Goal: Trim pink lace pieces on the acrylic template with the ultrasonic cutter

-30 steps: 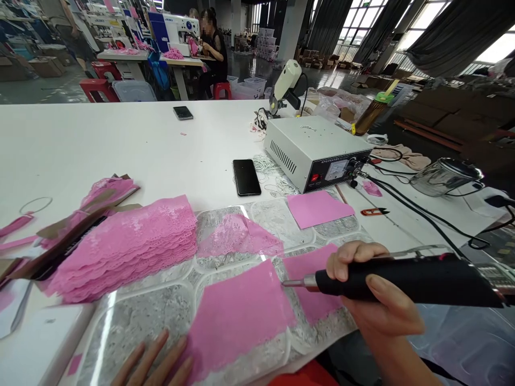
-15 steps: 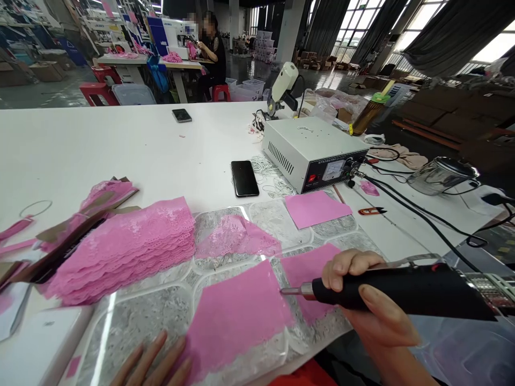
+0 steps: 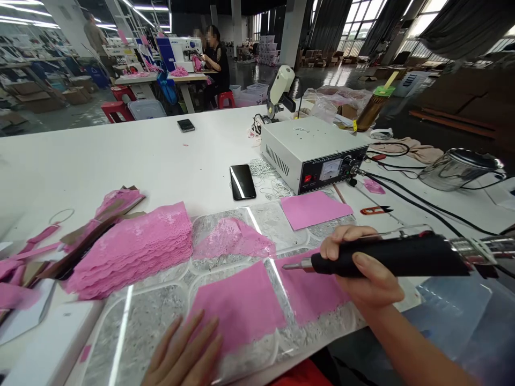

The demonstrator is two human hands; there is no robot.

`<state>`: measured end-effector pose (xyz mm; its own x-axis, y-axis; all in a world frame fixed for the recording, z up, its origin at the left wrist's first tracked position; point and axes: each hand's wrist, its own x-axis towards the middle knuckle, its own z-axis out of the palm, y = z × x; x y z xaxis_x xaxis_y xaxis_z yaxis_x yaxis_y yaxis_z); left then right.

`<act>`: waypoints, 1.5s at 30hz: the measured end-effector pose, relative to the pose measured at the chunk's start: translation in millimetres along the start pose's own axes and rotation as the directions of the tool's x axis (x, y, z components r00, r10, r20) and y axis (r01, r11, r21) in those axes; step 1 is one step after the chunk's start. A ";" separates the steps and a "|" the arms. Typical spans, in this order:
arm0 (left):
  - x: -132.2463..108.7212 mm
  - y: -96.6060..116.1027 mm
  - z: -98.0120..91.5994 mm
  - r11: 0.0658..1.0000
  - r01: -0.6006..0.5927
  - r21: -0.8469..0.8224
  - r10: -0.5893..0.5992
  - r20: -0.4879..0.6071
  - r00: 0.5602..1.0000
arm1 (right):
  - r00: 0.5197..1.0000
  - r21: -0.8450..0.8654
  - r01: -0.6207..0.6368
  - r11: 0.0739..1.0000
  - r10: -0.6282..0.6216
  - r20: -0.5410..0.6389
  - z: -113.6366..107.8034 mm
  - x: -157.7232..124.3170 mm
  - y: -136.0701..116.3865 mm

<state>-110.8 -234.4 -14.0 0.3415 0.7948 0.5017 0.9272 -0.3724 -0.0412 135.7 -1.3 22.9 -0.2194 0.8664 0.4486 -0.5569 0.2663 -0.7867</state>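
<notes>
The white worktop [image 3: 120,155] spreads in front of my grips; beneath them lies a patterned mat [image 3: 148,316]; beyond my right grip [image 3: 368,287], off to its left, sits a grey box [image 3: 314,138]; ahead and left of my left grip [image 3: 185,351] is a stack of pink lace [image 3: 137,246]; my right grip is closed around a black tool [image 3: 418,254], its metal tip pointing left over a pink panel [image 3: 311,292]; I cannot tell whether it touches; my left grip, fingers spread and clasping nothing, rests on the left side of a pink cloth [image 3: 245,305], which lies between both grips; further ahead is a black phone [image 3: 243,182]; beyond my right grip lie small orange snips [image 3: 374,210].
</notes>
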 end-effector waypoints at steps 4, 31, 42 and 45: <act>62.2 26.0 17.3 0.998 -0.050 -0.042 0.050 0.006 0.999 | 0.999 0.031 -0.002 1.000 0.000 0.042 -6.2 11.3 5.2; 118.4 59.0 102.7 0.982 -0.187 -0.017 0.187 0.002 0.982 | 0.959 -0.101 0.109 0.989 -0.132 -0.252 -95.8 37.3 -20.0; 116.9 59.1 104.8 0.983 -0.184 0.003 0.184 -0.015 0.983 | 0.968 -0.120 0.104 0.987 -0.128 -0.215 -91.7 37.9 -15.2; 116.3 58.9 105.5 0.983 -0.182 -0.006 0.182 -0.020 0.983 | 0.969 -0.138 0.111 0.984 -0.138 -0.206 -91.4 37.8 -14.6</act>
<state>-0.2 -113.4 -49.2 0.5014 0.7042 0.5027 0.8485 -0.5138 -0.1266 208.7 66.2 12.5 0.0295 0.8897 0.4556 -0.4622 0.4163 -0.7830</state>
